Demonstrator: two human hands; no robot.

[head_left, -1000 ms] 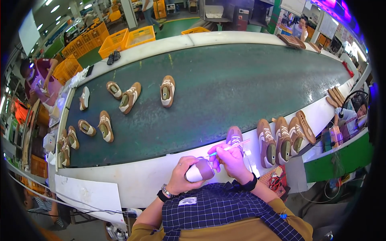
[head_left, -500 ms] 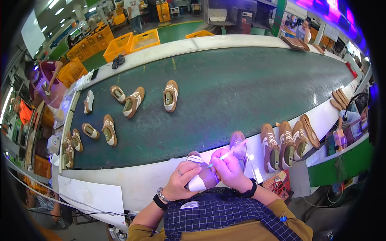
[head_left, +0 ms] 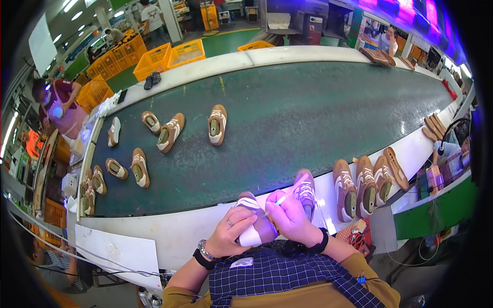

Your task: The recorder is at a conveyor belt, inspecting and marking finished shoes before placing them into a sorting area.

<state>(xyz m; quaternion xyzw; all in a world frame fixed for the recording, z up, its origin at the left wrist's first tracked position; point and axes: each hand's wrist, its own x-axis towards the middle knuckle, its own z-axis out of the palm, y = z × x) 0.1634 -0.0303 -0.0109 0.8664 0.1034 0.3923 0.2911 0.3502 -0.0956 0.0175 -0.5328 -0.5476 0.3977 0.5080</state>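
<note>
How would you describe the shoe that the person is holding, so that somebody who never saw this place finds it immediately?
Start at the long dark green conveyor belt and go to its white near edge. There the left hand and right hand grip one brown shoe with a white sole. It alone is lifted in hands; the other shoes lie on the belt or its edge.

Factory hall. Long dark green conveyor belt (head_left: pixel 308 113) runs left to right, bordered by a white ledge (head_left: pixel 169 241) on the near side and another along the far edge. Green floor (head_left: pixel 226 42) behind the far edge, with yellow crates (head_left: pixel 169 55) stacked there (more of them further left). Ceiling strip lights (head_left: pixel 72 4) at upper left; purple-pink glow (head_left: pixel 411 10) at upper right. Grey machine cabinet (head_left: pixel 292 20) stands beyond the belt's far edge.
</note>
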